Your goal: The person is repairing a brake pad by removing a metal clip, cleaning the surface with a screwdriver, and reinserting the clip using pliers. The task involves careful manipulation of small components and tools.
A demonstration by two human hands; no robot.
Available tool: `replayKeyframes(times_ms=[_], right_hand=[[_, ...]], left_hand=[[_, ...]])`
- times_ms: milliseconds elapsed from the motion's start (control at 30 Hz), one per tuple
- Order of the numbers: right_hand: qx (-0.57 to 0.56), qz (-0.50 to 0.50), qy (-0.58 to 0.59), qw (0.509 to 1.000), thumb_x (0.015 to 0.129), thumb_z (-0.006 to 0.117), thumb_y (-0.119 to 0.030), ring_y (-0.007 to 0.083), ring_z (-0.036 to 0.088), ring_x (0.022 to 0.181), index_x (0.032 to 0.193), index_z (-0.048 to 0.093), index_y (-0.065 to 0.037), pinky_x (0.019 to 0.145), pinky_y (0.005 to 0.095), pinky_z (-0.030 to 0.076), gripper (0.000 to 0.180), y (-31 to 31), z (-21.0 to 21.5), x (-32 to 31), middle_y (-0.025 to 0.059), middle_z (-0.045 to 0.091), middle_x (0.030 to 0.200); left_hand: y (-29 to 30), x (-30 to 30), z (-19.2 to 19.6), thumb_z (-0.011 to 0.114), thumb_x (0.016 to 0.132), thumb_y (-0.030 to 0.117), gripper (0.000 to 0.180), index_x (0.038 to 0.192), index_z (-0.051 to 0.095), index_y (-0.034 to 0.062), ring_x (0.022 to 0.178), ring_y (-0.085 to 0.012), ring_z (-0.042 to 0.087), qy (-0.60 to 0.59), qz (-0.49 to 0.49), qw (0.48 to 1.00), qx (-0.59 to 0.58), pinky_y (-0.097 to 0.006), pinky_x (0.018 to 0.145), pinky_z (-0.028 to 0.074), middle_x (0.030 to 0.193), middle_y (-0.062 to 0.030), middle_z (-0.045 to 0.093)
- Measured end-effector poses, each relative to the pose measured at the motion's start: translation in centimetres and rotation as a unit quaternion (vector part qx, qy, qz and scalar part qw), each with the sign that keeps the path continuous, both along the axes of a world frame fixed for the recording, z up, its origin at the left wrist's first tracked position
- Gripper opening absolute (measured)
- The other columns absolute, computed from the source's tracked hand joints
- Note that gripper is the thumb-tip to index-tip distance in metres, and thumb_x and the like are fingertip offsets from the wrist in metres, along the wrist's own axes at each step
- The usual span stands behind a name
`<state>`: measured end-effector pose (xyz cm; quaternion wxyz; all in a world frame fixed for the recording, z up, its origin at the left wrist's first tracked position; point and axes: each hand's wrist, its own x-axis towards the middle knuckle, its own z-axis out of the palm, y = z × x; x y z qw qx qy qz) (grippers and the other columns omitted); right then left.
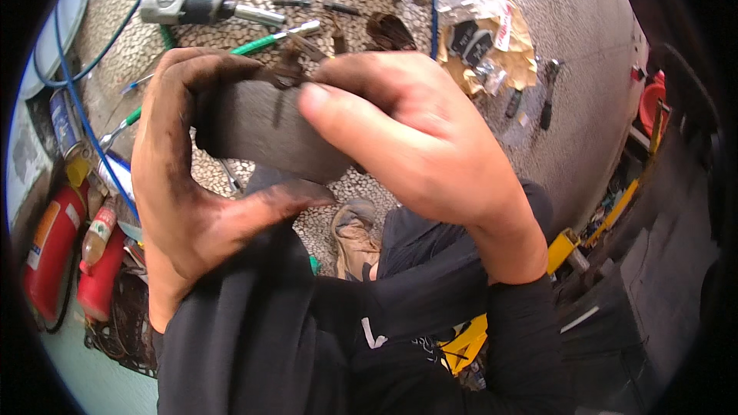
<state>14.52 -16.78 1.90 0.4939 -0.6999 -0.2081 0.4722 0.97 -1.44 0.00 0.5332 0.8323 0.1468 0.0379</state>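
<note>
**Grimy hands clasp a curved dark pad above a tool-strewn floor**

A person's left hand (201, 184) and right hand (415, 138) hold a dark, curved flat pad (265, 129) close under the head camera, both sets of fingers closed around it. The left hand, blackened with grime, wraps the pad's left end, thumb pressed along its lower edge. The right hand grips the right end, thumb laid across the face. A small brownish metal clip (288, 71) sits at the pad's top edge, between the two hands. The hands and pad fill the middle of the view and hide much of the floor behind them.

Beyond the knuckles, a silver and black power tool (192, 1) lies on the speckled terrazzo floor (569, 38), with a blue hose (81, 107) looping past it. A green-handled screwdriver (277, 38) lies just below the tool. Several dark bits and sockets are scattered near the top edge. To the right rests torn cardboard packaging (492, 42) with crumpled clear wrap and dark parts on it. At the far left lie two red cylinders (54, 250) and a small bottle (98, 232). A worn tan shoe (355, 237) shows below the hands, between dark-sleeved arms. Yellow equipment (565, 247) stands at the lower right, beside a cluttered, dim edge of the workshop.
</note>
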Motion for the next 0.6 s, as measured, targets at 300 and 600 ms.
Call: replayKeyframes(times_ms=[300,600], right_hand=[[-0.013,0.087,-0.129,0.988,0.085,0.051,-0.028,0.0416,0.064,0.073,0.077,0.065,0.008,0.074,0.0483,0.052,0.039,-2.1,-3.4,2.8,0.0270,0.063,0.071],[-0.533,0.364,-0.027,0.763,0.077,0.061,-0.019,0.0347,0.070,0.092,0.094,0.073,0.000,0.083,0.0419,0.056,0.028,-22.8,-15.7,-5.1,0.0220,0.071,0.099]], left_hand=[[1.2,-1.0,-3.8,0.097,0.053,0.022,0.098,0.134,0.049,-0.0052,0.108,-0.0242,0.062,0.140,0.022,0.988,-0.059,-0.035,0.097,0.048,0.117,-0.0147,0.063],[1.4,-1.4,-5.7,0.097,0.052,0.013,0.094,0.129,0.048,-0.0090,0.106,-0.0231,0.064,0.137,-0.072,0.987,-0.040,-0.035,0.095,0.051,0.115,-0.0155,0.063]])
